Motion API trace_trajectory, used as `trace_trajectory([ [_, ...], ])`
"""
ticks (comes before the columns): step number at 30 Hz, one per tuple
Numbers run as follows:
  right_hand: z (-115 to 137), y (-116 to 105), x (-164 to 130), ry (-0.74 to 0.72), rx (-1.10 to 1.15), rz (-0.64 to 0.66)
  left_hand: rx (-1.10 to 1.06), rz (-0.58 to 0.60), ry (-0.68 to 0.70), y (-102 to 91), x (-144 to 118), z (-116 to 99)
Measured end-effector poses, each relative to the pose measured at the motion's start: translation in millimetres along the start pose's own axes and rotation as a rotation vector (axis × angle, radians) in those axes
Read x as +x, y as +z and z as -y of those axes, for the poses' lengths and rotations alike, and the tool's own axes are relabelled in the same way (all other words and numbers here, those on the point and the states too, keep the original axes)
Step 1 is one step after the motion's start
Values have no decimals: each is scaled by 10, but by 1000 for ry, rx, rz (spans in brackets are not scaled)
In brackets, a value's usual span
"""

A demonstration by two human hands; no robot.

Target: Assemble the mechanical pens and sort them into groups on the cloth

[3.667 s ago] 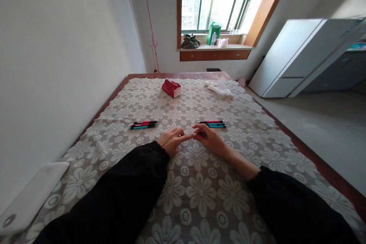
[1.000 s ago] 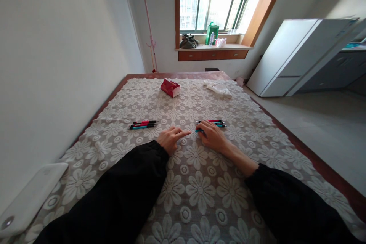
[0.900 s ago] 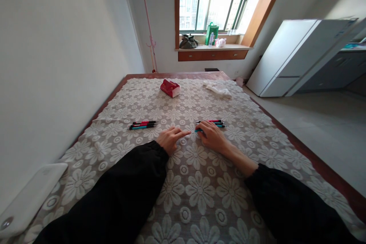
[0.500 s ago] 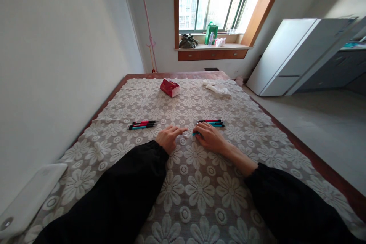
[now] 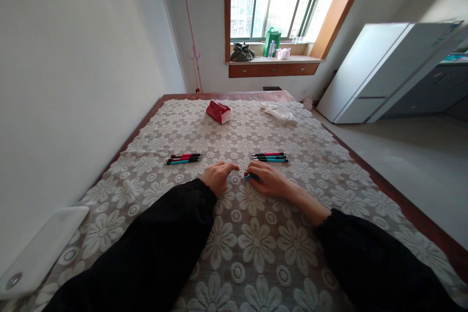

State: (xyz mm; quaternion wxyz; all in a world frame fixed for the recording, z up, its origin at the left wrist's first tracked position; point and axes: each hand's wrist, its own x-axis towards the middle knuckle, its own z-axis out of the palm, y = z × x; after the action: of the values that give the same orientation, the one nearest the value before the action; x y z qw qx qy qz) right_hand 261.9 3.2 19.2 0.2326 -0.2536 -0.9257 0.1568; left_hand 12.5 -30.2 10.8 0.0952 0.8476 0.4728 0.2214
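The right hand (image 5: 268, 181) is closed around a teal mechanical pencil (image 5: 247, 176) near the middle of the lace tablecloth (image 5: 256, 243), its tip pointing left. The left hand (image 5: 217, 177) has its fingers curled at that tip; whether they pinch it cannot be told. Pencil groups lie far left (image 5: 183, 158) and far right (image 5: 270, 157).
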Motion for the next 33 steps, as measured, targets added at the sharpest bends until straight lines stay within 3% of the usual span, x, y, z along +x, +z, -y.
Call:
trace_trajectory([
  [3,-31,19,-5,66,-29,-59,14,-19,-33,-8,1,-6],
  [11,-9,64,-5,47,-119,1,-4,-42,-83,24,9,15],
  [20,25,123,31,185,-24,-32,-35,-53,-82,23,3,-10],
  [26,-9,152,18,234,16,-113,-15,-54,-55,27,8,-18],
  [33,0,155,29,261,65,-113,-56,-25,32,44,13,16],
])
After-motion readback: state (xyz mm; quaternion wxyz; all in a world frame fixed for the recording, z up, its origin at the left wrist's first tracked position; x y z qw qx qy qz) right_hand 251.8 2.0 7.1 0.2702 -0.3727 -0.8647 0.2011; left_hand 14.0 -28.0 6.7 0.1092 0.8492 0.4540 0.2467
